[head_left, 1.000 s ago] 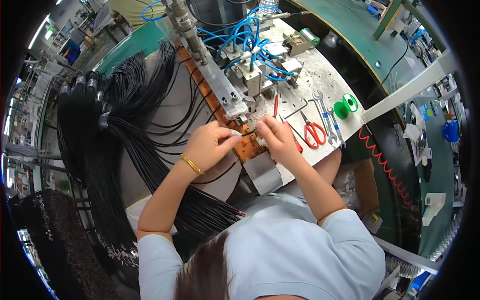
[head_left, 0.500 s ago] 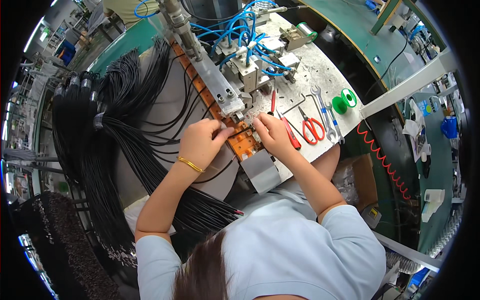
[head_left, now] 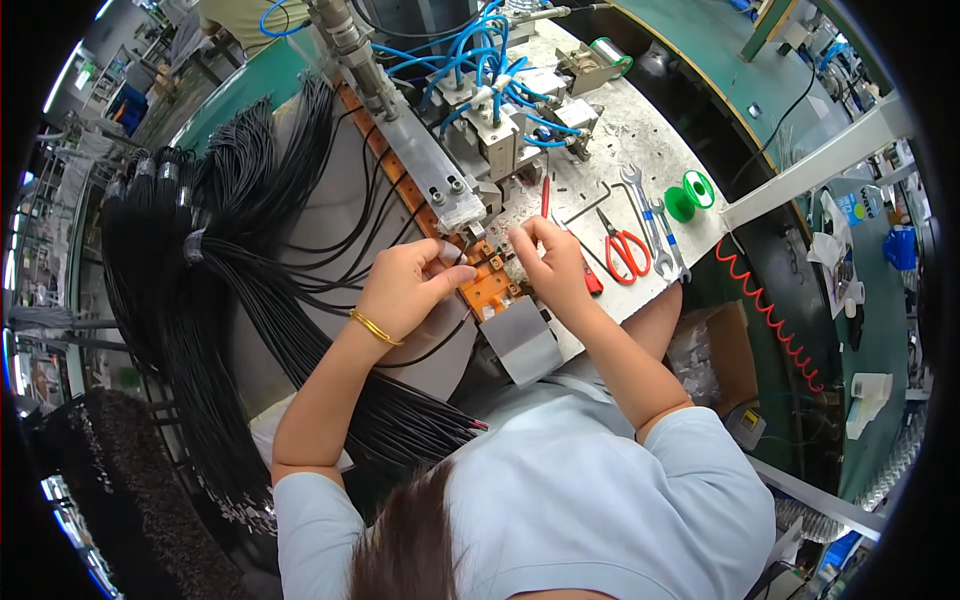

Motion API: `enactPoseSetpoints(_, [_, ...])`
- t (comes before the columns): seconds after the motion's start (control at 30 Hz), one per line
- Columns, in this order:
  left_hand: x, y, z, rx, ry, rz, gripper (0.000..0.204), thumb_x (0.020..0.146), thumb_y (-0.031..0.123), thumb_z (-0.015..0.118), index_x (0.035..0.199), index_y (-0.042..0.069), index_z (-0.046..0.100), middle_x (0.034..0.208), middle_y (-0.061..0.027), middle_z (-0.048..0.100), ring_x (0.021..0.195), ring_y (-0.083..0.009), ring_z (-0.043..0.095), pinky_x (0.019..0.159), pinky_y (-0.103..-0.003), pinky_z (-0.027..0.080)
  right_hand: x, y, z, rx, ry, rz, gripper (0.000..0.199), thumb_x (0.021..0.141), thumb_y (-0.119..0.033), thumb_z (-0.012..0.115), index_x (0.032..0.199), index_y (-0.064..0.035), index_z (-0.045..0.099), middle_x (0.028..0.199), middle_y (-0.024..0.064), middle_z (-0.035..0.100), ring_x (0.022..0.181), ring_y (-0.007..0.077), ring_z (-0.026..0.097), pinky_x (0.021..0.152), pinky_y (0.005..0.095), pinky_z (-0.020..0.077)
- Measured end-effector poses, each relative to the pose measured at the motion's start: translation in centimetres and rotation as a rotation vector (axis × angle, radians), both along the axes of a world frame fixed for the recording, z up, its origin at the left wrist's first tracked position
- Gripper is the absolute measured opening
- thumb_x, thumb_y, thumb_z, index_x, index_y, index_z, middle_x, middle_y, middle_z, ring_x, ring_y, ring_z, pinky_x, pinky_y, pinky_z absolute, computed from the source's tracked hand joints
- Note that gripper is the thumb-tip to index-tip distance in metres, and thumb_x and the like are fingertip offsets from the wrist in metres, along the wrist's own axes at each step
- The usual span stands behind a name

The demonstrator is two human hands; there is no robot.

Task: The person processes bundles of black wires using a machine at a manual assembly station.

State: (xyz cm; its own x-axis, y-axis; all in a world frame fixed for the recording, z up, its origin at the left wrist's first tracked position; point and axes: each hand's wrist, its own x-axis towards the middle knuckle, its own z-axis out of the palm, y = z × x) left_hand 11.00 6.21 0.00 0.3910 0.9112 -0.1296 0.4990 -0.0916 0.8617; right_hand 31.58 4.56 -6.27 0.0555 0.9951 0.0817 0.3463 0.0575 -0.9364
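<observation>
My left hand (head_left: 405, 285), with a yellow bangle at the wrist, is closed in a pinch over the left edge of an orange slotted rail (head_left: 489, 290). A thin black cable (head_left: 492, 257) lies across the rail at its fingertips. On the rail's other side is my right hand (head_left: 552, 268), thumb and forefinger bent toward each other; what they hold, if anything, is too small to make out. Just above my fingers a metal press arm (head_left: 425, 165) ends over the rail. A grey metal plate (head_left: 522, 341) covers the rail's near end.
Thick bundles of black cables (head_left: 185, 290) lie at left. Blue air tubes (head_left: 470, 55) crowd the machine behind. Red-handled scissors (head_left: 627, 256), wrenches (head_left: 645, 215), a red-handled tool (head_left: 590, 280) and a green solder spool (head_left: 690, 196) sit at right. A red coiled hose (head_left: 770, 320) hangs beyond.
My right hand has drawn slightly away from the rail. My left hand has shifted a little, its fingers still pinched at the rail's edge.
</observation>
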Motion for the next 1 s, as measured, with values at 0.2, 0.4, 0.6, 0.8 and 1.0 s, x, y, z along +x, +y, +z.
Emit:
enactPoseSetpoints(0.2, [0.2,-0.2,0.7,-0.098,-0.04,-0.099,0.025,0.082,0.021,0.071,0.09,-0.002,0.067,0.066,-0.0032,0.061,0.059,-0.0069,0.053,0.056,-0.023,0.043,-0.6,-0.4,2.2,0.403,-0.076,0.251,0.01,0.083,-0.014,0.064,0.087,-0.0048,0.06,0.081,0.0072,0.061,0.079,0.0226,0.057,0.075,0.0332,0.04])
enactPoseSetpoints(0.4, [-0.1,0.0,0.4,-0.207,-0.208,-0.101,0.021,0.084,0.017,0.068,0.09,-0.003,0.066,0.069,0.0003,0.061,0.061,-0.0045,0.051,0.056,-0.022,0.043,-0.4,-0.9,3.2,0.365,-0.094,0.306,0.01,0.079,-0.009,0.065,0.088,-0.0059,0.061,0.081,0.0067,0.061,0.081,0.0231,0.057,0.077,0.0338,0.0396])
enactPoseSetpoints(0.6, [-0.1,-0.1,0.6,-0.178,-0.095,-0.121,0.013,0.088,0.012,0.064,0.092,-0.001,0.064,0.079,0.0027,0.062,0.069,-0.0017,0.055,0.061,-0.018,0.045,-0.5,-1.0,3.8,0.417,-0.225,0.324,0.012,0.076,-0.006,0.064,0.087,-0.007,0.06,0.078,0.0047,0.06,0.08,0.0226,0.057,0.078,0.0339,0.0383])
enactPoseSetpoints(0.8, [0.0,-0.1,0.4,-0.282,-0.123,-0.114,0.012,0.088,0.011,0.064,0.092,0.0,0.062,0.079,0.0023,0.062,0.068,-0.0016,0.054,0.061,-0.017,0.044,-0.5,-0.8,4.0,0.472,-0.287,0.31,0.013,0.075,-0.005,0.064,0.087,-0.0072,0.06,0.077,0.0047,0.059,0.08,0.0223,0.057,0.077,0.0342,0.0382])
enactPoseSetpoints(1.0, [-0.2,0.4,0.6,-0.378,-0.367,-0.134,0.01,0.087,0.011,0.065,0.091,0.002,0.062,0.081,0.0024,0.062,0.07,-0.0019,0.053,0.062,-0.017,0.043,0.0,-0.5,3.6,0.568,-0.335,0.306,0.01,0.079,-0.006,0.062,0.088,-0.0055,0.059,0.078,0.0056,0.059,0.08,0.0222,0.057,0.076,0.0348,0.0393])
